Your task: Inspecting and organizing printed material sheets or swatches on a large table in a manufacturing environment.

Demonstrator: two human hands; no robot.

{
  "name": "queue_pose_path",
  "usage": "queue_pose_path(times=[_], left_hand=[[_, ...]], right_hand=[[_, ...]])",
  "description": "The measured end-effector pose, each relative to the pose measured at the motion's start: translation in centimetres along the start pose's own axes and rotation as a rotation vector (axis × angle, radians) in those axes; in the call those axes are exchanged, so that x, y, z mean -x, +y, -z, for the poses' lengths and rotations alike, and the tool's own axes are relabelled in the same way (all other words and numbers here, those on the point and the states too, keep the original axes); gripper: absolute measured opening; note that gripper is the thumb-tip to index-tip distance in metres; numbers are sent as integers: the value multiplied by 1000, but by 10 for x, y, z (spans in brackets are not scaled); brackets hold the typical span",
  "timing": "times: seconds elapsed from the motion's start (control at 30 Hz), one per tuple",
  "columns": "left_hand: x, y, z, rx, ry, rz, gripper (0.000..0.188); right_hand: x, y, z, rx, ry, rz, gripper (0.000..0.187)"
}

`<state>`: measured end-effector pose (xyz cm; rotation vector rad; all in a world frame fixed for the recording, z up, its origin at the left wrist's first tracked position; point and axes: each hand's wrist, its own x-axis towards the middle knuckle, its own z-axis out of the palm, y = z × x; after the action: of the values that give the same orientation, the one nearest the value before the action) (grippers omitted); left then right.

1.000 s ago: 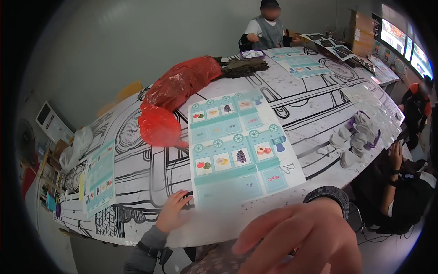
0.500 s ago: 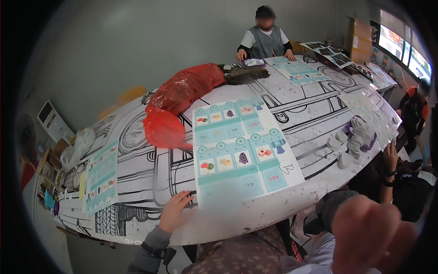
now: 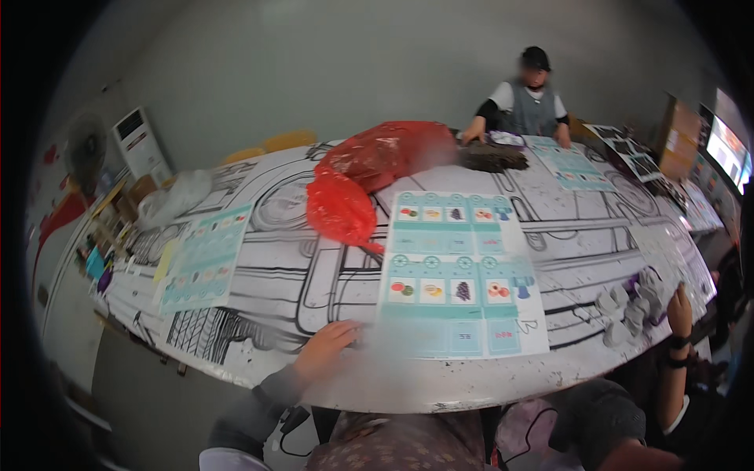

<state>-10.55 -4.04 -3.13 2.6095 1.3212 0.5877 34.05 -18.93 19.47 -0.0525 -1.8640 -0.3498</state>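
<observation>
My left hand (image 3: pixel 330 349) lies on the table's near edge with its fingers stretched out, open and holding nothing. Just right of its fingertips is a large printed sheet (image 3: pixel 463 310) with teal bands and fruit pictures; a smear in the view hides its lower left corner. At the lower right edge, only a small part of my right hand (image 3: pixel 642 455) shows beside a dark grey sleeve. Its fingers are out of sight, so I cannot tell whether it holds anything.
A red plastic bag (image 3: pixel 345 208) lies beyond the sheet, with a dark bark-like piece (image 3: pixel 495 157) beside it. Another teal sheet (image 3: pixel 208 263) is at left. Grey-white lumps (image 3: pixel 628 314) sit at right, near a neighbour's hand (image 3: pixel 680 312). Across the table sits a person (image 3: pixel 534 110).
The view has turned left, so the table's things sit farther right. My right hand, large near the camera before, has dropped to the lower edge. My left hand stays on the table.
</observation>
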Motion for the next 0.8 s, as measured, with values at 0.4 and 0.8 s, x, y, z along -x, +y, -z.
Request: queue_pose_path(times=[0.4, 0.8], left_hand=[[-5, 12, 11, 16, 22, -23, 45], [-2, 14, 23, 5, -80, 68, 44]], right_hand=[[258, 178, 215, 835, -1177, -563, 20], [160, 132, 57, 487, -755, -439, 17]])
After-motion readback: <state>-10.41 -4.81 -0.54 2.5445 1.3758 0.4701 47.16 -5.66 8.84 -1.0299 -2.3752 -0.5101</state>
